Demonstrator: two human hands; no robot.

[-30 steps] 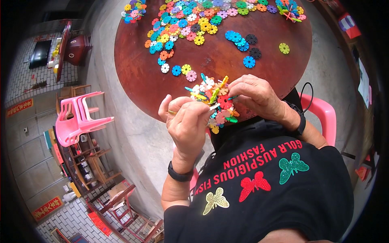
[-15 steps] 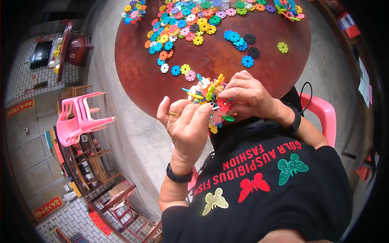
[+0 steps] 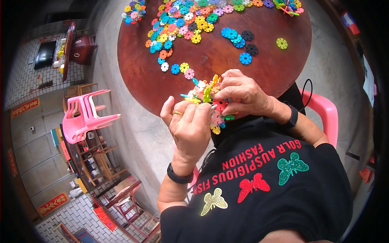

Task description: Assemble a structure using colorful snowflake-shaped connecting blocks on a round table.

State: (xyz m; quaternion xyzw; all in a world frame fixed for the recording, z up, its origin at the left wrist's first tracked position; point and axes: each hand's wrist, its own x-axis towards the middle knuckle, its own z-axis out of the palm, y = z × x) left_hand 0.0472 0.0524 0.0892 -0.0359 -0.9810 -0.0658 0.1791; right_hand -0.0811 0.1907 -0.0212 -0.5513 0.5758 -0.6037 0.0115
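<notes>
Desk (image 3: 150, 87) is round, red-brown. Disc pile (image 3: 199, 19) sits far side; blue discs (image 3: 245, 58), black discs (image 3: 251, 49), one yellow-green disc (image 3: 281, 43) lie right; two disc clusters (image 3: 133, 11) flank pile.

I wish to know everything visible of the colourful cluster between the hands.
The cluster is a rounded, multicoloured build of notched discs, apparently plastic, jutting at many angles. It is held at the near edge of the table; the left hand pinches a whitish piece at its left, the right hand grips its right, hiding part.

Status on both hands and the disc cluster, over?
Left hand pinching white piece at disc cluster. Right hand gripping cluster by table's near edge. Loose discs beyond.
</notes>
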